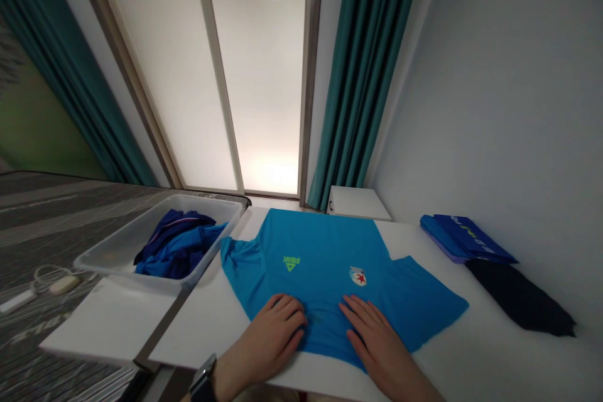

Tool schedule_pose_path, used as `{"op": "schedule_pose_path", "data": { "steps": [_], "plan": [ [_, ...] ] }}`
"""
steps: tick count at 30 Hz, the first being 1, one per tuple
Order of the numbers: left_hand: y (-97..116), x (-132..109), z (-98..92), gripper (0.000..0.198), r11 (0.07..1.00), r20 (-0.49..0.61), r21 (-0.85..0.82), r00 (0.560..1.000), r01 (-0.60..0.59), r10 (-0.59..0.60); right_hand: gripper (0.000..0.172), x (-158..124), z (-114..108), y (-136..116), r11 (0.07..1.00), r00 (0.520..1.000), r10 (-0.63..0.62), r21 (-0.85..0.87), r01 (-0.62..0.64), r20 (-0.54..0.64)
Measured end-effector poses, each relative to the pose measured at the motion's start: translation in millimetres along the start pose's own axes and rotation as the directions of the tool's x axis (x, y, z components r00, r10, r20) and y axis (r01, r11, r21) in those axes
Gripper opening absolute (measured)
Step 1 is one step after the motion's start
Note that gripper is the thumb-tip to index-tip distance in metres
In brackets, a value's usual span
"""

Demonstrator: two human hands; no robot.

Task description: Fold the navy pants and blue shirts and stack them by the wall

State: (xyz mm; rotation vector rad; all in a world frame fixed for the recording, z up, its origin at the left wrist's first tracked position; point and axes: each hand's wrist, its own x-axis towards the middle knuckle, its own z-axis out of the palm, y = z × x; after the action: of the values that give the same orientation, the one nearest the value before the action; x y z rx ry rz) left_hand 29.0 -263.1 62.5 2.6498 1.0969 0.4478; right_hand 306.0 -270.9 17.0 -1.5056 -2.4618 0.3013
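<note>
A bright blue T-shirt (325, 245) lies spread on the white table (211, 320), its neck end toward me and both sleeves out to the sides. It bears a green logo on the left and a white and red badge on the right. My left hand (276, 336) rests on the shirt near the collar, palm down with fingers slightly curled, a dark watch on the wrist. Flat on the fabric right of the collar is my right hand (372, 339), fingers stretched out. Neither hand grips the cloth.
A clear plastic bin (113, 251) with crumpled blue clothes (181, 248) stands at the left. Folded blue garments (466, 239) and a black folded one (521, 295) lie at the right by the wall. Behind the table is a white cabinet (358, 203).
</note>
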Motion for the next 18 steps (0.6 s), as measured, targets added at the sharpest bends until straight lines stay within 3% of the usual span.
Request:
{"op": "schedule_pose_path", "data": {
  "steps": [4,9,14,18],
  "plan": [
    [-13.3,9.9,13.6,0.037,0.995,-0.068,0.092,0.997,0.035,-0.029,0.048,14.2,-2.2,-13.0,0.999,0.997,0.050,-0.002,-0.050,-0.060],
    [-35.3,4.5,33.2,0.050,0.979,-0.046,0.183,0.996,0.089,-0.082,0.058,20.7,12.8,-30.3,1.000,1.000,0.011,-0.028,-0.011,0.003],
    [-37.2,-1.9,31.6,0.058,0.983,-0.024,0.160,0.996,0.087,-0.085,0.063,17.0,20.0,-31.5,1.000,1.000,0.008,-0.030,-0.008,0.019],
    [-35.6,-2.5,30.7,0.055,0.982,-0.052,0.146,0.993,0.117,-0.110,0.058,17.3,12.1,-31.1,0.999,0.999,0.028,0.034,-0.029,0.040]
  ]
}}
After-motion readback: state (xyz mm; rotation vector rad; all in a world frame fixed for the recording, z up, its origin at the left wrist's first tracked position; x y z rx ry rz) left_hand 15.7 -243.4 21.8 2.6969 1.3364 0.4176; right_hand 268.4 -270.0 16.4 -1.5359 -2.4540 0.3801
